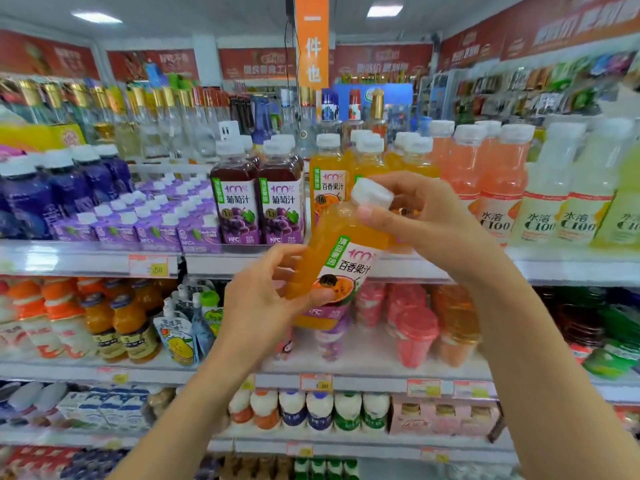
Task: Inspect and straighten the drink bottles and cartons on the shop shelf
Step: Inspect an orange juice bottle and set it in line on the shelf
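Observation:
I hold an orange passion-fruit juice bottle [346, 244] with a white cap, tilted to the right, out in front of the shelf. My left hand [266, 299] grips its lower end around the label. My right hand [419, 216] curls round its neck just under the cap. Behind it on the top shelf [242, 261] stand more orange juice bottles [329, 178], two dark grape juice bottles [258, 202] and small purple cartons [156, 223].
Pink and pale yellow drink bottles [540, 195] fill the shelf to the right, dark blue bottles [52, 188] the left. Lower shelves hold orange bottles [117, 323], pouches, pink cups [415, 327] and yoghurt bottles [311, 410]. Price tags line the shelf edges.

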